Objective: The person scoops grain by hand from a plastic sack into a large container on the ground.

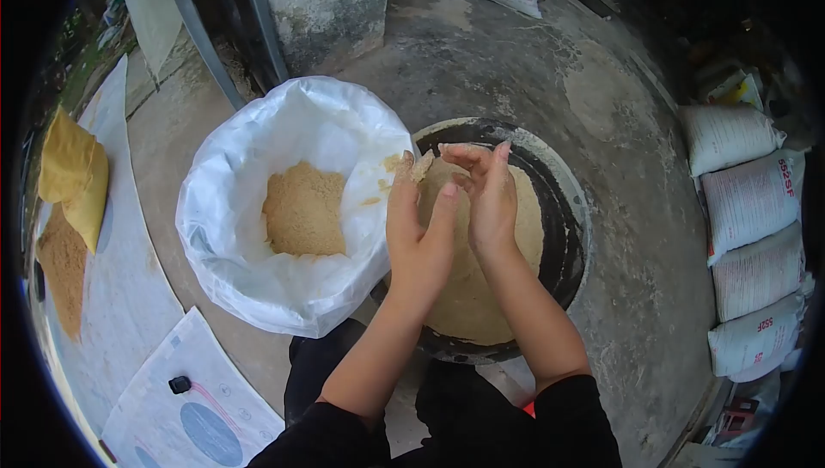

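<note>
Left hand (421, 244) and right hand (494, 214) raised over a black tub (565, 240), apart from each other, palms turned inward, fingers loosely bent and dusted with meal; whether any is cupped between them, cannot tell. Pale powder (471, 300) lies in the tub below, on the concrete floor (640, 287); just beside it, left, a white bag (228, 210) stands with its mouth wide, coarser tan meal (305, 210) inside. Printed sacks (749, 201) piled far right.
</note>
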Demonstrator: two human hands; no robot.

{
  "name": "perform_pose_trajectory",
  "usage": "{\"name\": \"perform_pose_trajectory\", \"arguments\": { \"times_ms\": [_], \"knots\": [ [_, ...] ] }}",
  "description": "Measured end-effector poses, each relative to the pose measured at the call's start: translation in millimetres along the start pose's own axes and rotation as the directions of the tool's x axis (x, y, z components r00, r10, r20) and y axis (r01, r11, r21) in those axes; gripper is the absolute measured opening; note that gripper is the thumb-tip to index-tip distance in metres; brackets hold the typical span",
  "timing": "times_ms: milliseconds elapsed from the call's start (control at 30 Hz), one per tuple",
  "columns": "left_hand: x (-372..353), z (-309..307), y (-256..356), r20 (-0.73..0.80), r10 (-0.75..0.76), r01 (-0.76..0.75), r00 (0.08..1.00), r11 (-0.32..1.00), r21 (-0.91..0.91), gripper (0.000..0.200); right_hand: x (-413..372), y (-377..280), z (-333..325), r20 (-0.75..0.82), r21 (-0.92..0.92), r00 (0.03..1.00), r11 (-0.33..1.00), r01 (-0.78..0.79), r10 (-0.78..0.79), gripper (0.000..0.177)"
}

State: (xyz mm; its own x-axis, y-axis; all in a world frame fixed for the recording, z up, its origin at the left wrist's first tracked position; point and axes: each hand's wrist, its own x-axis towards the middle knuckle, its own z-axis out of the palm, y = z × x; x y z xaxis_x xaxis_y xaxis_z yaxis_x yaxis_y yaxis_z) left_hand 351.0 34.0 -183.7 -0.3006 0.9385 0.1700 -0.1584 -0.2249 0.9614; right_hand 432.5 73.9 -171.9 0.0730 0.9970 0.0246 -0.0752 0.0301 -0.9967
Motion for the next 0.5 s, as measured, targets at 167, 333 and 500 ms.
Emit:
{"name": "perform_pose_trajectory", "arguments": {
  "times_ms": [167, 333, 500],
  "knots": [
    [-29, 53, -69, 0.217, 0.002, -0.037, 0.976, 0.987, 0.158, 0.038, -4, 109, -115, -0.508, 0.047, 0.847, 0.987, -0.151, 0.154, 0.066],
    [-35, 53, -206, 0.309, -0.101, -0.158, 0.946, 0.688, 0.708, 0.047, -25, 201, -198, -0.716, -0.156, 0.685, 0.925, -0.346, 0.135, 0.064],
    [-10, 61, -237, 0.335, -0.045, -0.239, 0.941, 0.611, 0.755, 0.052, -20, 226, -212, -0.767, -0.056, 0.616, 0.938, -0.342, 0.179, 0.057]
  ]
}}
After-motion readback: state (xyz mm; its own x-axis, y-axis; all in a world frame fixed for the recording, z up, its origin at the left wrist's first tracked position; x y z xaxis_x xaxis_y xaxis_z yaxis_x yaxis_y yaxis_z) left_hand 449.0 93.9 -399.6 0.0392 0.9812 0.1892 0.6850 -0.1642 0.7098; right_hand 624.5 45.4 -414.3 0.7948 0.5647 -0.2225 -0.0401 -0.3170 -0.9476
